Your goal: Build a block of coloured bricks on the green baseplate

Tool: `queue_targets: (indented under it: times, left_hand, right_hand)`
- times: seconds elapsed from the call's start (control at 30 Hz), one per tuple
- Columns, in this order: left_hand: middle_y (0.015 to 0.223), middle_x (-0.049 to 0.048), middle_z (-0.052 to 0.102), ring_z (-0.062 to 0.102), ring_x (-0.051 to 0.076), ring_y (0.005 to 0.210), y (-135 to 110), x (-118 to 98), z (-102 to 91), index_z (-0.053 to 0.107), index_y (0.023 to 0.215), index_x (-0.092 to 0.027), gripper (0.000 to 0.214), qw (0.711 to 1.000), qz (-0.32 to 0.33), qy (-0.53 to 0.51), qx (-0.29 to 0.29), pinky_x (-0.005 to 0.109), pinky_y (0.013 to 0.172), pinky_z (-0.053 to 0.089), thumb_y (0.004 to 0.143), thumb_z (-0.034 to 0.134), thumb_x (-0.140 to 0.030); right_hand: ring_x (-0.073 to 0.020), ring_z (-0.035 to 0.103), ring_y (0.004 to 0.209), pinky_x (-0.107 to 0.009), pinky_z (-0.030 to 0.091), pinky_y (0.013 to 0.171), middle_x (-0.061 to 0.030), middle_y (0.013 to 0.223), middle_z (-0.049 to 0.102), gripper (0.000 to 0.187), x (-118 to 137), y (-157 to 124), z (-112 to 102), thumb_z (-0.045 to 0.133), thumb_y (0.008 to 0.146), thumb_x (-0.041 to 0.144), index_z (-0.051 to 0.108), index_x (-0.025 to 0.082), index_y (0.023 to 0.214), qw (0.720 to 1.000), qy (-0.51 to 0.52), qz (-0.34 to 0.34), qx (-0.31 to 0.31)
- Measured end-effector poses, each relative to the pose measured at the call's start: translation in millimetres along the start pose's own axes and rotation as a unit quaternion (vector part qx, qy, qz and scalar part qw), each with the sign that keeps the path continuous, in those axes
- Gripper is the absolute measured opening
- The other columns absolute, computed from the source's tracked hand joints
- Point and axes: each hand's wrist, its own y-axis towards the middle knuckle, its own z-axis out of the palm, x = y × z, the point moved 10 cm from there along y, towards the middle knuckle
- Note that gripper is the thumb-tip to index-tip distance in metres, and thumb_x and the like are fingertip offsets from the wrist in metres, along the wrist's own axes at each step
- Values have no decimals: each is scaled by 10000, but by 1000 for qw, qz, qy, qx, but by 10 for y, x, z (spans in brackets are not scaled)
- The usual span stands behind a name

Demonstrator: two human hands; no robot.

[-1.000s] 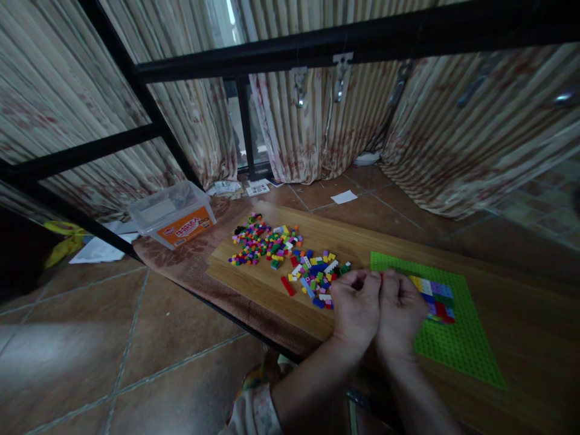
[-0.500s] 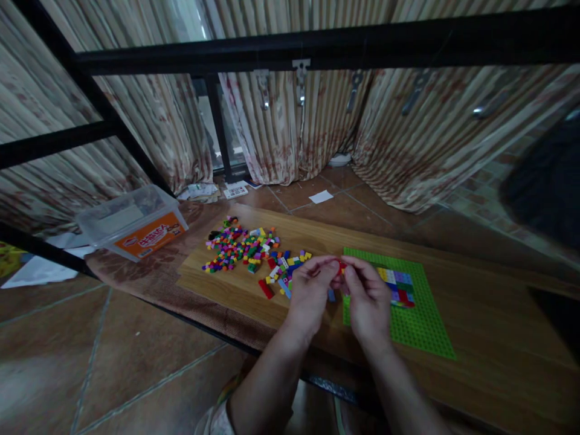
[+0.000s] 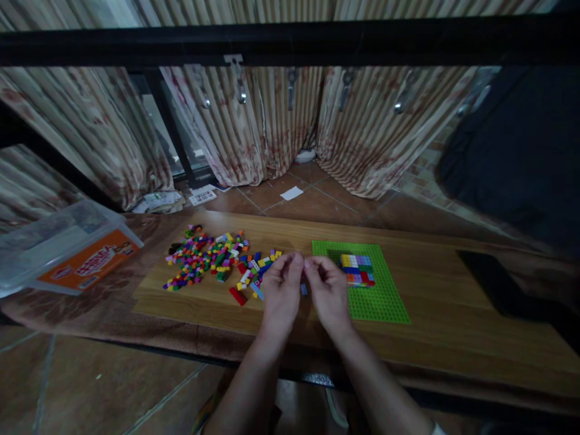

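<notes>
My left hand (image 3: 281, 295) and my right hand (image 3: 327, 292) are held close together over the wooden board (image 3: 199, 299), fingertips pinched toward each other. What they pinch is too small and dark to name. A pile of small coloured bricks (image 3: 206, 257) lies just left of my left hand, with a red brick (image 3: 237, 295) at its near edge. To the right of my right hand lies a green baseplate (image 3: 378, 296) with a patch of coloured bricks (image 3: 357, 269) built on it.
A clear plastic box with an orange label (image 3: 67, 248) stands at the far left. A dark flat object (image 3: 492, 281) lies on the board at the right. Striped curtains (image 3: 281, 121) hang behind, under a black metal bar (image 3: 290, 42). Papers (image 3: 292, 193) lie on the tiled floor.
The view has swung right, so board and bricks sit further left. My hands lifted off the baseplate's left edge and now pinch together above the board; the red piece seen earlier no longer shows.
</notes>
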Motion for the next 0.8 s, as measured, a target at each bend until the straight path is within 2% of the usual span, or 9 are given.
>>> queue_targets:
  times: [0.13, 0.2, 0.33, 0.43, 0.53, 0.63, 0.8]
  left_hand:
    - [655, -22, 624, 524, 66, 566, -8, 101, 7, 676, 760, -141, 278, 999, -43, -31, -4, 173, 548, 414, 725, 724, -413]
    - [630, -32, 604, 494, 55, 532, -15, 138, -17, 675, 744, -140, 281, 997, -49, -49, -22, 168, 523, 396, 709, 737, -411]
    - [666, -11, 631, 528, 77, 574, -34, 130, -44, 695, 763, -135, 256, 998, -17, -35, -52, 190, 565, 435, 718, 723, -385]
    - [704, 12, 656, 557, 100, 632, -63, 50, -21, 697, 763, -129, 225, 997, 30, 30, -60, 206, 612, 455, 752, 689, -353]
    - [673, 13, 645, 543, 101, 623, -98, -30, 38, 676, 711, -127, 230, 991, 70, 104, -52, 199, 598, 440, 794, 641, -338]
    - [636, -4, 617, 524, 91, 585, -102, -10, 73, 658, 708, -136, 253, 991, 69, 106, -34, 187, 557, 420, 811, 621, -364]
    - [590, -34, 573, 482, 74, 492, -55, 194, 35, 622, 729, -153, 326, 999, -16, 28, -24, 175, 468, 394, 777, 642, -476]
  right_hand:
    - [-107, 529, 550, -223, 417, 514, 40, 627, 605, 279, -145, -22, 81, 647, 783, 478, 611, 205, 740, 992, 108, 62, 11]
    - [-104, 516, 528, -222, 406, 498, 43, 608, 595, 304, -192, -38, 117, 646, 780, 498, 598, 202, 728, 989, 128, 76, 14]
    - [-126, 556, 605, -247, 446, 582, 23, 640, 613, 331, -148, -58, 80, 576, 832, 515, 596, 197, 740, 997, 63, 41, -4]
    - [-147, 583, 680, -267, 454, 646, -2, 694, 641, 351, -119, -58, 28, 509, 870, 517, 606, 195, 769, 1000, -5, 19, -22]
    - [-142, 555, 626, -264, 429, 596, 5, 655, 617, 382, -193, -43, -94, 481, 865, 540, 588, 200, 728, 996, -14, 39, -76]
    - [-116, 474, 520, -243, 375, 503, 44, 552, 529, 382, -273, -33, -154, 532, 813, 556, 534, 208, 654, 991, 40, 71, -110]
    - [-96, 439, 428, -217, 329, 421, 76, 483, 488, 352, -389, -73, 10, 630, 726, 550, 543, 212, 686, 961, 200, 176, -75]
